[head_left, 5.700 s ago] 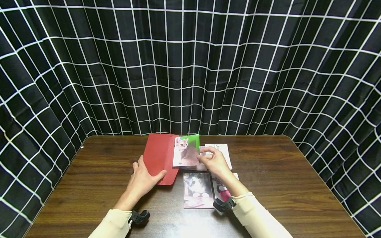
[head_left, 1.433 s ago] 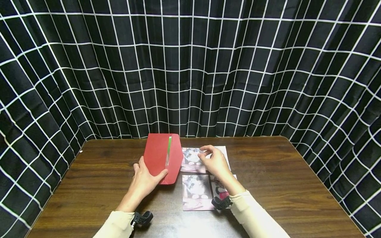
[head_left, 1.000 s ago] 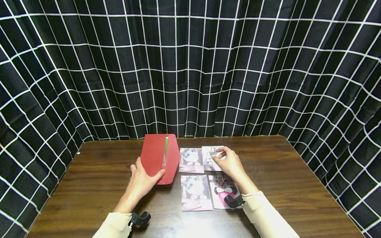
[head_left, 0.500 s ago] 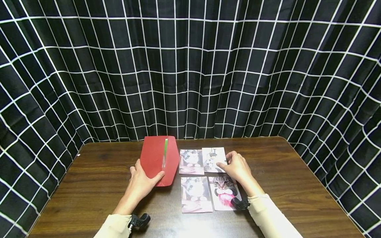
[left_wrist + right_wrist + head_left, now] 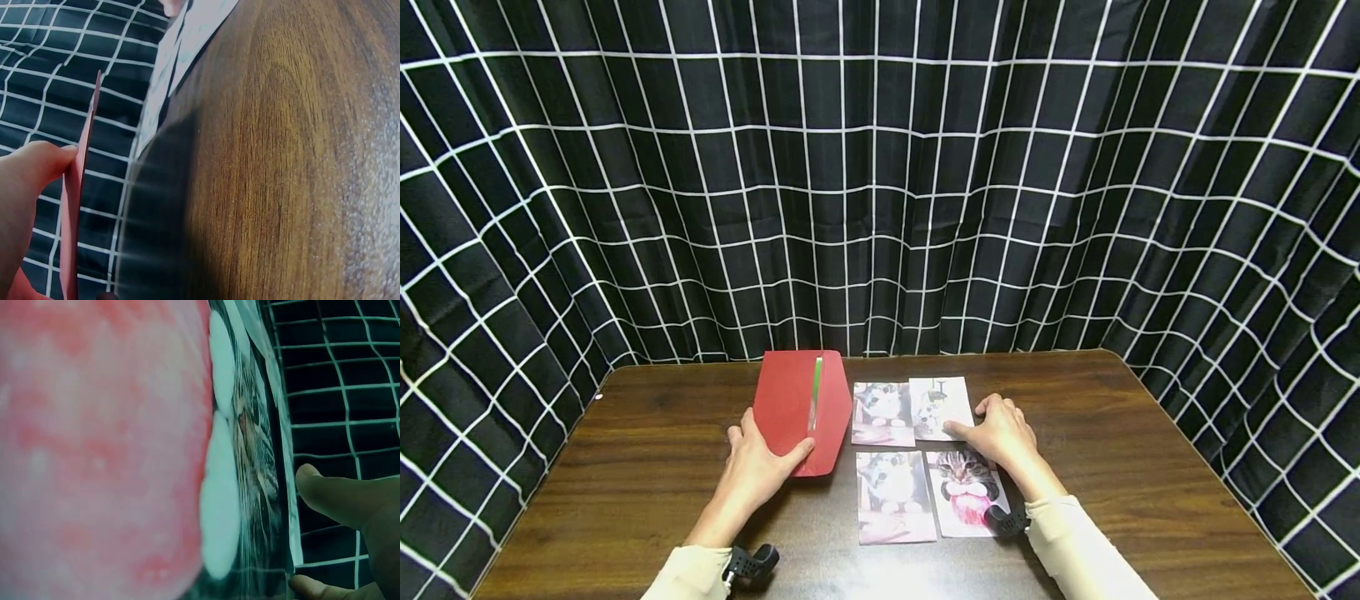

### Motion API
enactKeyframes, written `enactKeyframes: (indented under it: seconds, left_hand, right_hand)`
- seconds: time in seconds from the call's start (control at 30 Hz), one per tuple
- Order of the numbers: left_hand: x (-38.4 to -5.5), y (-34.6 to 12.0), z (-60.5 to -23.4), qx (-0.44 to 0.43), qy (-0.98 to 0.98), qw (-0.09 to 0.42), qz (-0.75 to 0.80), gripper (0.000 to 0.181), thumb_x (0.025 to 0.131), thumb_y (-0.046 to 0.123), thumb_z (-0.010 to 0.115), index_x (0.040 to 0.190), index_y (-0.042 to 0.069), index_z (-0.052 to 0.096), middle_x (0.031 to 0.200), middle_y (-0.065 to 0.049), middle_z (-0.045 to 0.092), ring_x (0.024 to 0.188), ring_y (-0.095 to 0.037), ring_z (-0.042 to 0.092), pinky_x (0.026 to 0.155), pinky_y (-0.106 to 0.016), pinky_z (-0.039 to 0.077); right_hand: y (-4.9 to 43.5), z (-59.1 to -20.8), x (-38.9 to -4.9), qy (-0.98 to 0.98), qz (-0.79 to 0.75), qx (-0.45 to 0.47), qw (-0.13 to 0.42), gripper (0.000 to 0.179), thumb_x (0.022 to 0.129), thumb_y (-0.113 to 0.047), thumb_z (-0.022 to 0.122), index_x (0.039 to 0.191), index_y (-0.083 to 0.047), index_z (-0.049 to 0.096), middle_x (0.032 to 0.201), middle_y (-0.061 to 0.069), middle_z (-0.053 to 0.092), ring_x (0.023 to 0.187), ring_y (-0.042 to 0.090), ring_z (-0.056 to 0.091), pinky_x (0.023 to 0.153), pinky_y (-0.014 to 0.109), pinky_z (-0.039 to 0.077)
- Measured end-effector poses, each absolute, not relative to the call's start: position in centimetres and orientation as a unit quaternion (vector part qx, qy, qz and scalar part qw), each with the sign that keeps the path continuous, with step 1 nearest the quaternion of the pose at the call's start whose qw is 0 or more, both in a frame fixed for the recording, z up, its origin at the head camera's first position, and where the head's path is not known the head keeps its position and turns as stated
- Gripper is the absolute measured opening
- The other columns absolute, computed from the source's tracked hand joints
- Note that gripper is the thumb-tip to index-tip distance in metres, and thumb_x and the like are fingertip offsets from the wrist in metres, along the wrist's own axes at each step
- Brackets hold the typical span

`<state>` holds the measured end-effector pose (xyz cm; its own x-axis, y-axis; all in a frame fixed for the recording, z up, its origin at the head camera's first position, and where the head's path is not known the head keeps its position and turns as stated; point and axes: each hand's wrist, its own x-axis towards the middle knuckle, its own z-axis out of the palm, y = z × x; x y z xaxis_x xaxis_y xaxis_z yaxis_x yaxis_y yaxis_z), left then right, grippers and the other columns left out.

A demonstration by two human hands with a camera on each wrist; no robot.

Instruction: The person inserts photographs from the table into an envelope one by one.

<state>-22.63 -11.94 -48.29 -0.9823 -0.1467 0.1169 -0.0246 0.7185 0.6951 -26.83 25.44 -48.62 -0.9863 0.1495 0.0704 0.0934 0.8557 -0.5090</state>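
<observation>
In the head view my left hand holds a red envelope, thumb on top and fingers underneath. The left wrist view shows the envelope edge-on, raised off the table. A green-edged photo card shows through its narrow opening. My right hand is at the right edge of the upper right photo card, its thumb over the lower right corner and its fingers beside it. Left of that card lies a kitten photo card. Nearer me lie another kitten card and a striped-cat card.
The brown wooden table has rounded far corners. A black curtain with white grid lines hangs behind it and along both sides. A small white bit is at the far left edge. Black straps are on both wrists.
The green-edged kitten card went from my right hand into the envelope. My right hand then moved right to the upper right card, and its fingers drew slightly off that card's edge. The left stayed.
</observation>
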Motion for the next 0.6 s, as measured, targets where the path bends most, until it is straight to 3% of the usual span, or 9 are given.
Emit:
enactKeyframes:
  seconds: [0.2, 0.6]
  left_hand:
    - [-22.92, -11.8, -48.43, 0.047, -0.921, 0.093, -0.375, 0.114, 0.083, 0.053, 0.086, 0.159, -0.009, 0.027, 0.131, -0.034, 0.046, 0.108, -0.052, 0.063, 0.095, -0.064, 0.054]
    - [-22.7, -11.88, -48.28, 0.049, -0.924, 0.083, -0.371, 0.116, 0.084, 0.055, 0.086, 0.159, -0.01, 0.026, 0.132, -0.036, 0.045, 0.11, -0.054, 0.063, 0.096, -0.065, 0.054]
  right_hand:
    - [25.2, -48.56, -26.76, -0.962, 0.257, -0.073, 0.048, 0.074, 0.081, -0.062, 0.085, 0.116, 0.0, 0.065, 0.114, 0.023, 0.062, 0.113, 0.045, 0.062, 0.088, 0.061, 0.049]
    - [25.16, -48.37, -26.75, -0.967, 0.24, -0.076, 0.019, 0.065, 0.085, -0.05, 0.086, 0.116, 0.004, 0.068, 0.116, 0.026, 0.062, 0.114, 0.047, 0.062, 0.089, 0.065, 0.048]
